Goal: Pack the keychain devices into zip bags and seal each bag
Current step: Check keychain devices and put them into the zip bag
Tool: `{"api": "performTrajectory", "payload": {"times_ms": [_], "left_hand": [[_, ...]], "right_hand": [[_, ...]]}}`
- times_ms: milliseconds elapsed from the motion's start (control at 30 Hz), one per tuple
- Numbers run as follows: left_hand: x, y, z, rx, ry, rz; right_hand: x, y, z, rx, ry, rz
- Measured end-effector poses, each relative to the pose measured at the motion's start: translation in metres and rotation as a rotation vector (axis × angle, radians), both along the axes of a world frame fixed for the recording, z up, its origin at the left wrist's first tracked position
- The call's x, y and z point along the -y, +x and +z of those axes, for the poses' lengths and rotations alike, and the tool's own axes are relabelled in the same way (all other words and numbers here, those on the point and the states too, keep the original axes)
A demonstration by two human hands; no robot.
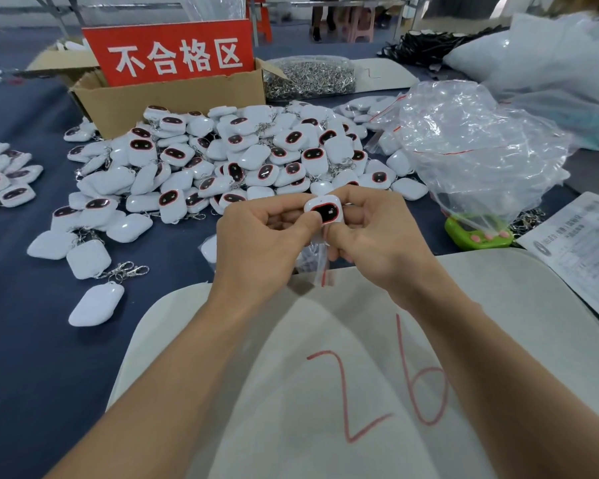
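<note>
Centrally, the blue-covered table point(25, 357) carries a device pile point(222, 157) beside a cardboard box point(166, 98). Left hand point(256, 247) and right hand point(370, 236) pinch one keychain device point(324, 209), screen up, long axis left-right.

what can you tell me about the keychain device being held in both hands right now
The keychain device is a small white rounded-square piece, glossy like plastic, with a dark oval screen edged in red on its face. It is held face up above the near edge of the device pile, pinched between the left hand and the right hand, thumbs at its lower edge. A small clear zip bag with a red strip hangs just beneath it; whether the device's lower part is already inside cannot be told. Its chain is hidden.
</note>
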State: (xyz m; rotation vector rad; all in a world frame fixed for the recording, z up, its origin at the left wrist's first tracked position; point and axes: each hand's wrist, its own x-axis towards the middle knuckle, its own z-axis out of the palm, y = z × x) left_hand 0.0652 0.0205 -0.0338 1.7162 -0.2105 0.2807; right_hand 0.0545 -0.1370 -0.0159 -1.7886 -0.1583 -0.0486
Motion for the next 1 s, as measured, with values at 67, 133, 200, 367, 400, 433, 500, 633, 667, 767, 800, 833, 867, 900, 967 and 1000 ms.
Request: {"api": "performTrajectory", "payload": {"times_ms": [67, 133, 200, 367, 400, 433, 500, 633, 667, 767, 800, 833, 867, 900, 967, 1000], "left_hand": [[0.0, -0.001, 0.001, 0.018, -0.007, 0.014], [0.001, -0.002, 0.002, 0.02, -0.025, 0.025], [0.001, -0.002, 0.002, 0.006, -0.057, 0.038], [0.001, -0.004, 0.003, 0.018, -0.014, 0.08], [0.002, -0.004, 0.003, 0.022, 0.03, 0.087], [0.003, -0.005, 0.002, 0.023, 0.078, 0.096], [0.004, -0.006, 0.001, 0.005, 0.147, 0.104], [0.005, -0.012, 0.005, -0.065, 0.116, 0.059], [0.005, -0.012, 0.006, -0.067, 0.107, 0.056], [0.004, -0.009, 0.007, -0.058, 0.051, 0.076], [0.004, -0.008, 0.007, -0.055, 0.041, 0.086], [0.002, -0.007, 0.007, -0.053, 0.033, 0.096], [0.002, -0.007, 0.008, -0.05, 0.027, 0.098], [0.001, -0.007, 0.008, -0.043, 0.025, 0.093], [0.001, -0.008, 0.009, -0.007, 0.052, 0.077], [0.002, -0.009, 0.009, 0.016, 0.08, 0.082]], "right_hand": [[-0.001, 0.0, 0.0, 0.006, -0.022, -0.015], [-0.001, 0.0, -0.002, 0.006, -0.02, -0.042], [-0.001, 0.001, -0.002, 0.008, 0.001, -0.07], [0.006, 0.002, 0.002, 0.039, 0.104, -0.133], [0.007, 0.002, 0.002, 0.061, 0.113, -0.144], [0.009, 0.002, 0.003, 0.083, 0.116, -0.152], [0.009, 0.002, 0.003, 0.113, 0.11, -0.177], [0.008, 0.002, 0.003, 0.176, 0.089, -0.236], [0.009, 0.002, 0.004, 0.181, 0.078, -0.236], [0.01, 0.002, 0.004, 0.157, 0.105, -0.2], [0.009, 0.002, 0.004, 0.137, 0.147, -0.182], [0.01, 0.002, 0.003, 0.113, 0.19, -0.162], [0.01, 0.002, 0.003, 0.087, 0.216, -0.143], [0.011, 0.002, 0.003, 0.063, 0.22, -0.125], [0.01, 0.001, 0.004, 0.016, 0.195, -0.084], [0.009, 0.001, 0.005, 0.004, 0.188, -0.068]]}}
